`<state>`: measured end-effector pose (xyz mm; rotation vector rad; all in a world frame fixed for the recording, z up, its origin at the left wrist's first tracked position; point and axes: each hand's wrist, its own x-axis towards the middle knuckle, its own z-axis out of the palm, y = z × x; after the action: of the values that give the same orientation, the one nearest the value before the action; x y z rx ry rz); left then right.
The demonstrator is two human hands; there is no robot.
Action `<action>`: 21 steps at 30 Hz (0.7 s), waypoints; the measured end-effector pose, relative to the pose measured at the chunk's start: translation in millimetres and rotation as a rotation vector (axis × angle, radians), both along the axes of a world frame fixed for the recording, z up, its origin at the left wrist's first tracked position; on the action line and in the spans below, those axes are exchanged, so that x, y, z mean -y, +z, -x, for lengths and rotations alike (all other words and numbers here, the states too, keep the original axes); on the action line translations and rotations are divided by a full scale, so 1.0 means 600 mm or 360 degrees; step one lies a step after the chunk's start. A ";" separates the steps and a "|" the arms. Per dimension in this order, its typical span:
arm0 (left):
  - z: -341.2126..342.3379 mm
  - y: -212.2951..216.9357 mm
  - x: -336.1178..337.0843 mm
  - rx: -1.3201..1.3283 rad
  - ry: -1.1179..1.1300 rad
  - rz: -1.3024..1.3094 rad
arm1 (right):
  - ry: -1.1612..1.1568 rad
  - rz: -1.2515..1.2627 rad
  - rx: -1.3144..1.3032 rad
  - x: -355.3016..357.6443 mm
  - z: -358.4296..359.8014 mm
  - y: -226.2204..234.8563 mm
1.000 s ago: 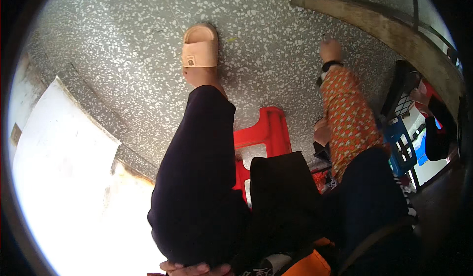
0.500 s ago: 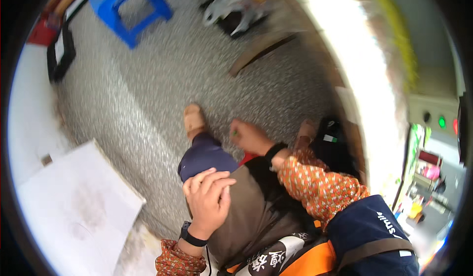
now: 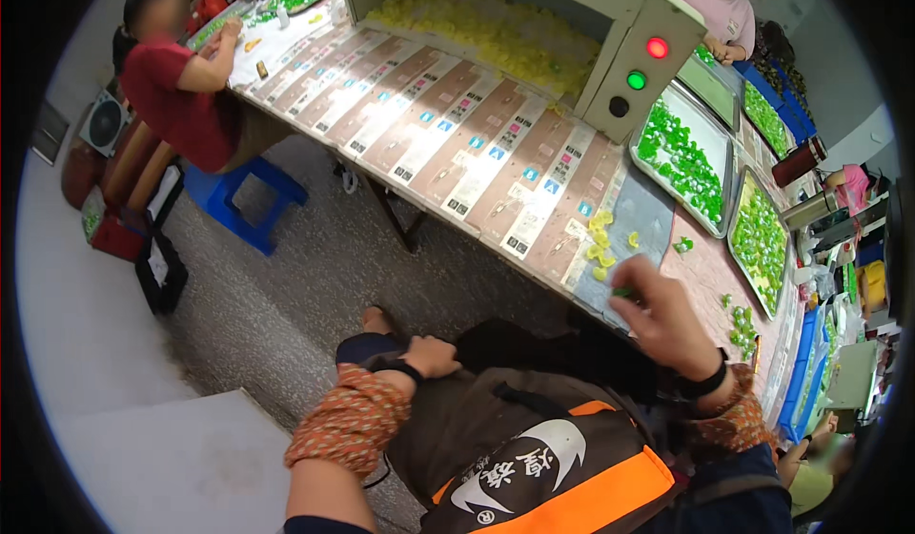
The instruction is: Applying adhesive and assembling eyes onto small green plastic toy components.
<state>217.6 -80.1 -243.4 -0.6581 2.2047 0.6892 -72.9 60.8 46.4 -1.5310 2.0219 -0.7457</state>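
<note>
My right hand (image 3: pixel 658 317) is raised at the near table edge, thumb and fingers pinching a small green piece (image 3: pixel 624 293) that mostly hides behind the fingers. Just beyond it, several yellow curved pieces (image 3: pixel 599 238) lie on a grey-blue cloth (image 3: pixel 637 212). A loose green piece (image 3: pixel 683 245) sits on the pink cloth to the right, with a small cluster of green and clear pieces (image 3: pixel 742 329) nearer me. My left hand (image 3: pixel 431 356) rests on the brown apron (image 3: pixel 477 405) over my leg, fingers loosely bent and partly hidden; nothing shows in it.
A box-like machine (image 3: pixel 640 57) with button lights stands over a heap of yellow pieces (image 3: pixel 477 33). Metal trays (image 3: pixel 717 212) of green pieces line the right. Co-workers sit far left (image 3: pixel 191 86), far right and right. A blue stool (image 3: pixel 250 205) stands on the floor.
My right hand has risen from low over the floor to the table edge, still pinching something green. The view has swung up to the table. My left hand stays on my lap.
</note>
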 end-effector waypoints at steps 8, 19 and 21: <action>0.168 -0.152 -0.104 -0.0454 -0.0079 -0.0525 | -0.0088 -0.0118 -0.0461 -0.025 0.165 -0.009; 0.208 -0.224 -0.013 -0.0616 -0.0320 -0.0815 | -0.0291 -0.0665 0.0159 0.121 0.230 -0.050; 0.191 -0.226 -0.023 -0.0716 -0.0369 -0.0824 | -0.0360 -0.0725 0.0249 0.128 0.237 -0.052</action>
<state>102.8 -66.4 -379.0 0.0232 2.2965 1.3159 -215.0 -15.7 15.1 -0.9706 2.0843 -0.4261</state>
